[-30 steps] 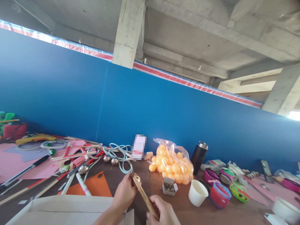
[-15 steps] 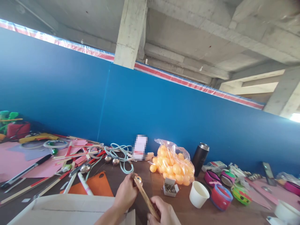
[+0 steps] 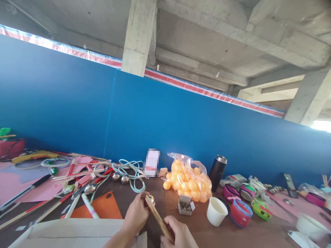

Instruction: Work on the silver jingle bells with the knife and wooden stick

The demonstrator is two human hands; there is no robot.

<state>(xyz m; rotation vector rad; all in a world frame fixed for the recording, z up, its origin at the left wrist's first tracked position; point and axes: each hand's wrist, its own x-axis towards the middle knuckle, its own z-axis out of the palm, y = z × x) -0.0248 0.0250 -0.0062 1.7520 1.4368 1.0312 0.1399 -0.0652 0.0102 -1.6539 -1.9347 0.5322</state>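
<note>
The left hand (image 3: 137, 213) is gripping the stick (image 3: 158, 217) by its eleven o'clock end, the right hand (image 3: 178, 232) by its five o'clock end, both with fingers curled in, presumably steadying it over the worktop (image 3: 203, 234). Toward two o'clock, an open box (image 3: 185, 198) is keeping metal bits (image 3: 185, 206) together.

left hand (image 3: 137, 213): curled, forearm (image 3: 120, 237) slanting forward | right hand (image 3: 180, 233): curled, lower in view | hands apart
</note>
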